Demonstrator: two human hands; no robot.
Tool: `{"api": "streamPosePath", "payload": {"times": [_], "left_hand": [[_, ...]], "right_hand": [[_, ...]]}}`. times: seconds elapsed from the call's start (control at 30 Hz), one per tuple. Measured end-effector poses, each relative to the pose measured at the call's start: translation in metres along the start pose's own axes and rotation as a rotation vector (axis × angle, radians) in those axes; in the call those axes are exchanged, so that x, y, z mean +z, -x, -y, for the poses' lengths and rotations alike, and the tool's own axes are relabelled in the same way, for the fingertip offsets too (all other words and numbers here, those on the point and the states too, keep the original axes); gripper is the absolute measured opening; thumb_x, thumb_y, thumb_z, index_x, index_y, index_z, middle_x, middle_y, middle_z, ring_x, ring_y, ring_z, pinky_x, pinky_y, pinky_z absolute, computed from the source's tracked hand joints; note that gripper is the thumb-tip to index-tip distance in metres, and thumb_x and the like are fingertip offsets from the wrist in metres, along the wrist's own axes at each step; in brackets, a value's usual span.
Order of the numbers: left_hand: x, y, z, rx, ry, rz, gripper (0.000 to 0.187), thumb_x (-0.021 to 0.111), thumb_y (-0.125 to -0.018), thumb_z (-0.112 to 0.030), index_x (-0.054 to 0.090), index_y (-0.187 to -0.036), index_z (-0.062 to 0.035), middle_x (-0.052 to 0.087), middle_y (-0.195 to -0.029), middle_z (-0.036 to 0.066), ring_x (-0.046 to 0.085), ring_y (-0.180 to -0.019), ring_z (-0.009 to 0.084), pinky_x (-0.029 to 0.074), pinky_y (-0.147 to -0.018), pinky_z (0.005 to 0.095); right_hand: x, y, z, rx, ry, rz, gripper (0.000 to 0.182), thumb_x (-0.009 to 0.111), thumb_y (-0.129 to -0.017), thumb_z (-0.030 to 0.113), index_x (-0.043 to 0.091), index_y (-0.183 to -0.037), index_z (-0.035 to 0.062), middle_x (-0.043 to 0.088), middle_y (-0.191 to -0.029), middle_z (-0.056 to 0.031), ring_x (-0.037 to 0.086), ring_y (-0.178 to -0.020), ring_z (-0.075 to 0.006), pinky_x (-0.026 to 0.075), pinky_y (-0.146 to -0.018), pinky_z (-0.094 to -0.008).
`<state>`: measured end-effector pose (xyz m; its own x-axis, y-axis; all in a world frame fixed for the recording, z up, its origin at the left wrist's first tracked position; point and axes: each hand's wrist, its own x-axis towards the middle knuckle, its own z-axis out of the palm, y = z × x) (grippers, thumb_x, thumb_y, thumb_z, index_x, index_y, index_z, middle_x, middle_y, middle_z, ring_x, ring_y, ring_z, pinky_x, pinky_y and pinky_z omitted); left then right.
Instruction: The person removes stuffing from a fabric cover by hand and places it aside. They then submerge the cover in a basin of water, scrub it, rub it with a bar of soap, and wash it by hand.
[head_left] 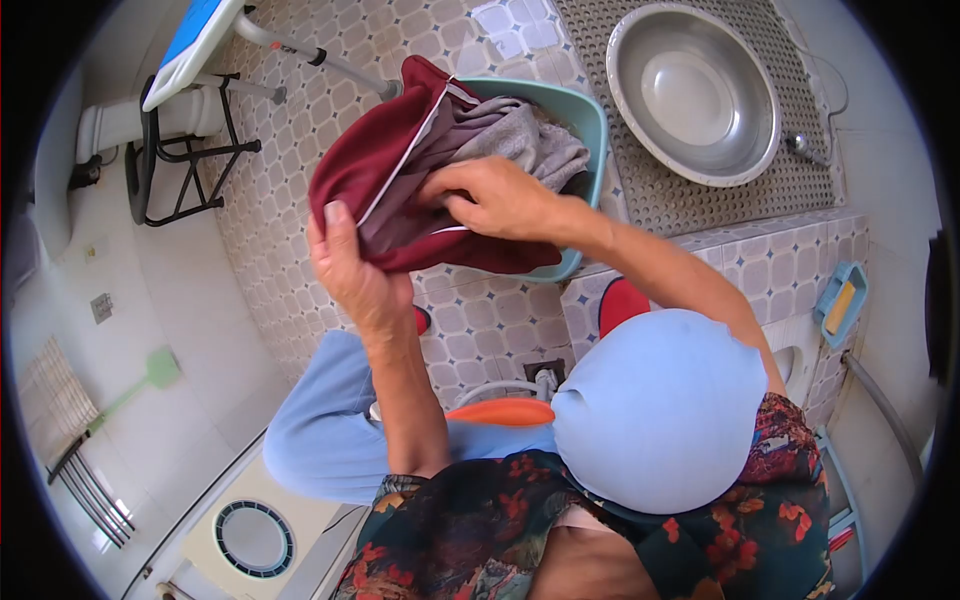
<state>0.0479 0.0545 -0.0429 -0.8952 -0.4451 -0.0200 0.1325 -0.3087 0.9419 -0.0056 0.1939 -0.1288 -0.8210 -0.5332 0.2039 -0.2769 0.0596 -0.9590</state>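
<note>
A dark red garment (385, 140) with white piping lies spread over the left side of a light blue-green tub (592, 125). At its lower left edge, my left hand (360, 275) is closed on the red cloth, thumb on top. My right hand (500, 200) reaches into the garment's opening over the tub, fingers curled against the greyish-purple inner cloth; the fingertips are partly hidden in the folds. Grey clothing (530, 140) lies in the tub just beyond my right hand.
A metal basin (690, 95) sits on a perforated mat (650, 205) at the upper right. A blue-topped chair (190, 50) and a black frame (190, 155) stand at the upper left. A soap dish (840, 305) is at the right, an orange object (500, 412) below the tub.
</note>
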Motion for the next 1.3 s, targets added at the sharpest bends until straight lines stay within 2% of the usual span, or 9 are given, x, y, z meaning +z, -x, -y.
{"api": "streamPosePath", "payload": {"times": [0.17,0.33,0.63,0.73,0.87,0.97,1.07,1.17,1.3], "left_hand": [[-0.006,0.010,-0.036,0.035,0.029,0.042,0.034,0.047,-0.098,-0.025,0.054,-0.119,-0.0001,0.063,-0.112,0.017,0.062,-0.103,0.0312,0.051,-0.091,0.0466],[-0.017,0.004,-0.034,-0.026,0.160,0.105,0.031,0.047,-0.099,-0.024,0.056,-0.117,-0.0004,0.063,-0.112,0.016,0.062,-0.103,0.0285,0.051,-0.089,0.0443],[-0.016,0.001,-0.027,-0.010,0.106,0.128,0.031,0.047,-0.099,-0.023,0.056,-0.116,0.0010,0.064,-0.111,0.015,0.064,-0.099,0.0270,0.052,-0.088,0.0422],[-0.007,0.004,-0.024,0.002,0.027,0.071,0.034,0.052,-0.096,-0.019,0.051,-0.121,0.0030,0.063,-0.112,0.016,0.064,-0.098,0.0247,0.052,-0.087,0.0382],[-0.006,0.009,-0.015,-0.003,0.038,0.139,0.036,0.052,-0.095,-0.018,0.049,-0.124,0.0042,0.061,-0.115,0.018,0.063,-0.103,0.0260,0.051,-0.090,0.0389],[-0.008,0.008,-0.011,-0.059,0.038,0.107,0.038,0.052,-0.095,-0.017,0.049,-0.125,0.0049,0.061,-0.117,0.019,0.062,-0.105,0.0281,0.051,-0.092,0.0402],[-0.025,0.001,-0.009,-0.068,0.027,0.120,0.036,0.052,-0.095,-0.015,0.049,-0.124,0.0045,0.061,-0.117,0.019,0.063,-0.104,0.0295,0.052,-0.093,0.0412],[-0.029,-0.004,-0.007,-0.058,0.028,0.142,0.031,0.051,-0.095,-0.013,0.052,-0.121,0.0035,0.062,-0.114,0.018,0.063,-0.103,0.0275,0.052,-0.091,0.0395],[-0.051,-0.013,0.003,-0.030,-0.021,0.087,0.026,0.051,-0.095,-0.012,0.055,-0.117,0.0026,0.064,-0.111,0.016,0.064,-0.100,0.0244,0.053,-0.089,0.0375]], "right_hand": [[0.003,-0.016,-0.004,0.076,0.211,0.346,0.033,0.055,-0.075,0.008,0.064,-0.104,-0.0043,0.064,-0.104,-0.0246,0.060,-0.103,-0.0369,0.047,-0.091,-0.0415],[0.043,0.003,-0.061,-0.036,0.455,-0.087,0.034,0.067,-0.077,0.023,0.066,-0.095,-0.0058,0.065,-0.097,-0.0254,0.062,-0.096,-0.0388,0.050,-0.082,-0.0445],[0.056,-0.035,-0.081,0.123,0.465,0.527,0.053,0.064,-0.076,0.019,0.053,-0.123,-0.0035,0.062,-0.112,-0.0243,0.061,-0.101,-0.0404,0.050,-0.086,-0.0458],[0.101,-0.020,-0.095,-0.007,0.781,0.278,0.051,0.047,-0.090,0.033,0.053,-0.132,0.0051,0.048,-0.139,-0.0170,0.040,-0.132,-0.0340,0.024,-0.113,-0.0452],[0.114,-0.033,-0.110,0.091,0.967,0.396,0.060,0.054,-0.086,0.030,0.041,-0.139,0.0047,0.042,-0.143,-0.0147,0.038,-0.133,-0.0306,0.028,-0.111,-0.0373],[0.097,-0.034,-0.092,-0.050,1.318,0.330,0.052,0.040,-0.092,0.037,0.051,-0.136,0.0115,0.040,-0.147,-0.0094,0.027,-0.141,-0.0271,0.016,-0.116,-0.0404],[0.142,-0.045,-0.172,-0.168,1.160,0.128,0.048,0.050,-0.089,0.026,0.052,-0.135,0.0141,0.045,-0.144,-0.0031,0.034,-0.138,-0.0192,0.025,-0.112,-0.0312],[0.108,-0.046,-0.135,-0.074,0.848,0.599,0.044,0.055,-0.081,0.035,0.063,-0.118,0.0125,0.053,-0.134,-0.0086,0.049,-0.125,-0.0275,0.033,-0.108,-0.0402],[0.053,-0.026,-0.095,0.075,0.781,0.589,0.036,0.067,-0.074,0.028,0.069,-0.104,0.0089,0.062,-0.119,-0.0114,0.059,-0.110,-0.0298,0.046,-0.093,-0.0403]]}}
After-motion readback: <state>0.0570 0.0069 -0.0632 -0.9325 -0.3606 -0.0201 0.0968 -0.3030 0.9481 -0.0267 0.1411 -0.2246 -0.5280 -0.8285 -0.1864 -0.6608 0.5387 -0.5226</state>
